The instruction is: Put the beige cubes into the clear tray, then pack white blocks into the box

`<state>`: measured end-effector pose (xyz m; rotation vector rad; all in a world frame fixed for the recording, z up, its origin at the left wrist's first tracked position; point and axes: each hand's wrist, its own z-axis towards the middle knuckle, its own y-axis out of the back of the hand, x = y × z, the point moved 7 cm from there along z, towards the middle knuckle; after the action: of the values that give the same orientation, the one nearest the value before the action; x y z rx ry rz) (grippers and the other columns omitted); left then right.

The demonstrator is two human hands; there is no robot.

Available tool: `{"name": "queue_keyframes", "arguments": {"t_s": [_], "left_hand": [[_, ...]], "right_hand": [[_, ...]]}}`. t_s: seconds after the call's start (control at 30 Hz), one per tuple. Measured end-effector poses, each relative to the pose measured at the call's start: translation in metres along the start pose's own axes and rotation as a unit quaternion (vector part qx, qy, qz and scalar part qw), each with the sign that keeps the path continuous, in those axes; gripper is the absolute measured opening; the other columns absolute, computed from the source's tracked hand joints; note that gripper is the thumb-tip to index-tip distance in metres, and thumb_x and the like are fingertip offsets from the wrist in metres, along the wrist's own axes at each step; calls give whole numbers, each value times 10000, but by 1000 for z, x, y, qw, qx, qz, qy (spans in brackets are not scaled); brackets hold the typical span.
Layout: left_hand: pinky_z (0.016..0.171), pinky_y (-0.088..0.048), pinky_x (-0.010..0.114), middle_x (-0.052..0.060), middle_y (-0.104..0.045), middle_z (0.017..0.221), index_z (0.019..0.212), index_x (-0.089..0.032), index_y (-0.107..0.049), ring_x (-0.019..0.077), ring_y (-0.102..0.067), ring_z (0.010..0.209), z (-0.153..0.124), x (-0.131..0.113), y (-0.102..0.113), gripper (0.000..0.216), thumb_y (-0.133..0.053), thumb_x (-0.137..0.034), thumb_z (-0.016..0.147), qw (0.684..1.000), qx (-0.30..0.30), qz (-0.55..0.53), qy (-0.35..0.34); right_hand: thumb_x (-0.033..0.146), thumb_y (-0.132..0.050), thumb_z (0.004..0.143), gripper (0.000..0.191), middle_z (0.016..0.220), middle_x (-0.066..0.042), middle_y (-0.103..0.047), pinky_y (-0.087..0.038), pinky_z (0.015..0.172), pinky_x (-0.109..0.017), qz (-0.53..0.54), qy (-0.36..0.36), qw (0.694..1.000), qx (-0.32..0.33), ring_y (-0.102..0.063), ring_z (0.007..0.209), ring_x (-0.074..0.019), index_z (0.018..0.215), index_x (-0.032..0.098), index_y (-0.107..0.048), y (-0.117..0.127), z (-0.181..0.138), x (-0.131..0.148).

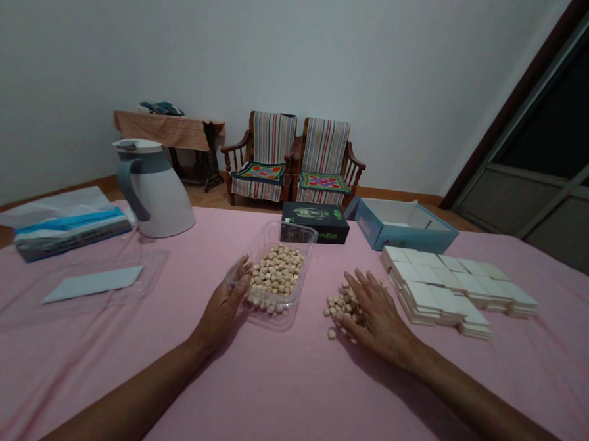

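Note:
A clear plastic tray (309, 238) filled with small round beige pieces (278, 272) sits on the pink tablecloth (286, 384). My left hand (225, 304) rests against the tray's near left corner, fingers curled on its edge. My right hand (374, 315) lies with fingers spread over a small loose heap of the same beige pieces (338, 306) on the cloth to the right of the tray; it holds nothing that I can see.
Stacks of cream square tiles (449, 284) lie at the right. Behind stand a black box (316, 221), an open blue box (403, 227) and a white jug (151, 188). A clear lid with paper (94, 282) lies at the left. Two striped chairs (292, 158) stand beyond.

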<state>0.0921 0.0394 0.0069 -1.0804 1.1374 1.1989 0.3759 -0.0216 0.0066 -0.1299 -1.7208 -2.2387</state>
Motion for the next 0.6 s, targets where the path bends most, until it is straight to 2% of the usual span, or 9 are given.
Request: {"name": "queue_keyframes", "arguments": {"t_s": [0.1, 0.23, 0.33, 0.5, 0.6], "left_hand": [[1085, -334, 429, 147, -423, 1461, 1402, -201, -386, 277, -422, 1327, -1, 0, 0, 678, -518, -551, 838, 1000, -5, 2, 7], [1080, -342, 431, 152, -420, 1462, 1408, -203, -383, 280, -419, 1330, 1, 2, 1, 682, -522, -549, 837, 1000, -3, 11, 6], [1102, -307, 450, 156, -436, 1449, 1406, -189, -384, 284, -415, 1331, 3, 3, 2, 693, -521, -556, 834, 1000, -2, 15, -4], [1106, -303, 438, 161, -471, 1420, 1402, -180, -389, 283, -448, 1304, 2, -1, 2, 706, -527, -564, 825, 1000, -1, 15, -5], [1109, -294, 439, 157, -474, 1419, 1397, -177, -397, 281, -445, 1307, 1, -3, 2, 699, -526, -563, 828, 1000, -4, 22, -3]], "right_hand": [[614, -520, 804, 879, 1575, -139, -133, -194, 1126, -564, -20, -24, 999, 40, -55, 1442, -357, 1513, 202, -204, -11, -21, 3], [596, -509, 819, 868, 1586, -115, -68, -195, 1124, -564, -13, -35, 998, 54, -20, 1444, -348, 1522, 237, -146, -25, -21, 10], [549, -486, 854, 804, 1581, -123, -112, -188, 1139, -525, -7, -31, 999, 40, -50, 1449, -324, 1517, 209, -184, -30, -7, 10], [493, -399, 917, 653, 1546, -152, -241, -190, 1154, -465, 6, -2, 999, 41, -154, 1441, -289, 1464, 141, -342, -35, 21, 14], [428, -337, 951, 585, 1531, -161, -279, -203, 1149, -464, 17, 7, 999, 45, -176, 1437, -279, 1451, 125, -367, -39, 35, 20]]}}
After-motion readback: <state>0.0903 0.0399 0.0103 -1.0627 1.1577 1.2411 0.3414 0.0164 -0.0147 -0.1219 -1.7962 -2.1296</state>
